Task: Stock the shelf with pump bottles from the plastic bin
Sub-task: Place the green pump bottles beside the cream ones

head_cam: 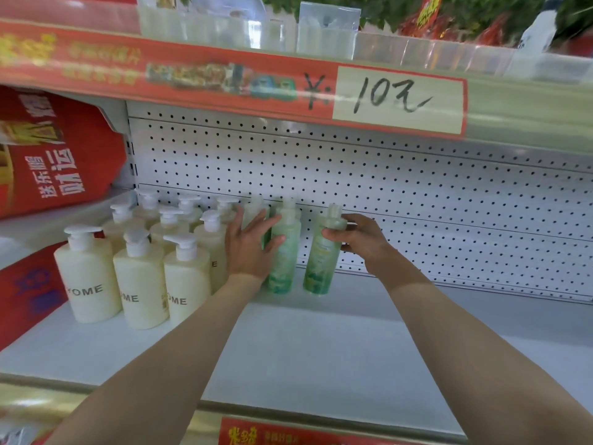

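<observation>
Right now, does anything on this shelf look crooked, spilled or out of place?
Nothing spilled or damaged. Only the green bottle gripped by the right hand leans slightly, apart from the green neighbour that the left hand touches. The cream bottles stand in tidy rows.

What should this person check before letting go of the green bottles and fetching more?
1. Right hand grips the right green bottle near its neck: ok.
2. That bottle standing square on the shelf: cannot tell, it looks slightly tilted.
3. Left hand steadies the left green bottle with straight fingers: ok.
4. Green bottles closed up together: not ok, a gap shows.
5. Free shelf to the right: ok.
6. More stock in the plastic bin: cannot tell, out of view.
</observation>
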Available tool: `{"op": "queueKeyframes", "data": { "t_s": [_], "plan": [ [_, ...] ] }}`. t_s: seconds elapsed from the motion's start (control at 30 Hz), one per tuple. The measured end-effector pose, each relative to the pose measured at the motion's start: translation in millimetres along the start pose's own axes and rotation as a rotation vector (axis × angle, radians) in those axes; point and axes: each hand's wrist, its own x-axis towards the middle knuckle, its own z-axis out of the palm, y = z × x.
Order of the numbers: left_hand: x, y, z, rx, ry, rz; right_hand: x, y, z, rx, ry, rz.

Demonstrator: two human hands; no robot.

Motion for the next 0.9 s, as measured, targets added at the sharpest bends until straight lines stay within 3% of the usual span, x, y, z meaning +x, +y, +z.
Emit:
{"op": "queueKeyframes", "data": {
  "t_s": [0.2, 0.57, 0.9],
  "plan": [
    [2, -19, 10, -0.029, 0.009, 0.094, 28, 21, 4, -0.056, 0.016, 0.017],
    [0, -31, 21, 0.001, 0.065, 0.174, 59, 32, 8, -0.314, 0.008, -0.127],
    [-1, -31, 22, 0.049, 0.054, 0.189, 64, 33, 10, -0.345, 0.036, -0.109]
  ]
}}
